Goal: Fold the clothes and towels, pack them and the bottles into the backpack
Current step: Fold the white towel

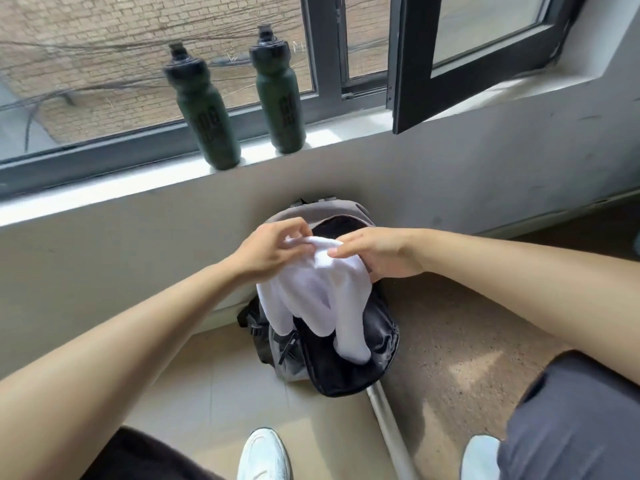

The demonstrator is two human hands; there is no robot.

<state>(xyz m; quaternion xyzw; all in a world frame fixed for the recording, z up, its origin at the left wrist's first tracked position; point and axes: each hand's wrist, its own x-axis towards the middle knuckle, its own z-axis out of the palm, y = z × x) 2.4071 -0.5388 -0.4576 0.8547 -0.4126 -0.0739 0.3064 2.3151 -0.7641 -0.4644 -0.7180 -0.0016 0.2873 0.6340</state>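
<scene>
Your left hand point(273, 251) and right hand point(377, 252) each pinch the top edge of one white towel point(322, 289). Its long axis hangs down over one open backpack point(384, 327) directly below, equally near both hands. Two green bottles point(207, 112) point(278, 95) stand on the windowsill point(104, 192) beyond.

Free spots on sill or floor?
Windowsill: bare left of the left bottle and between the right bottle and open sash. Floor tiles left of the backpack: bare. Crowded: backpack mouth, left hand and right hand holding the towel.
</scene>
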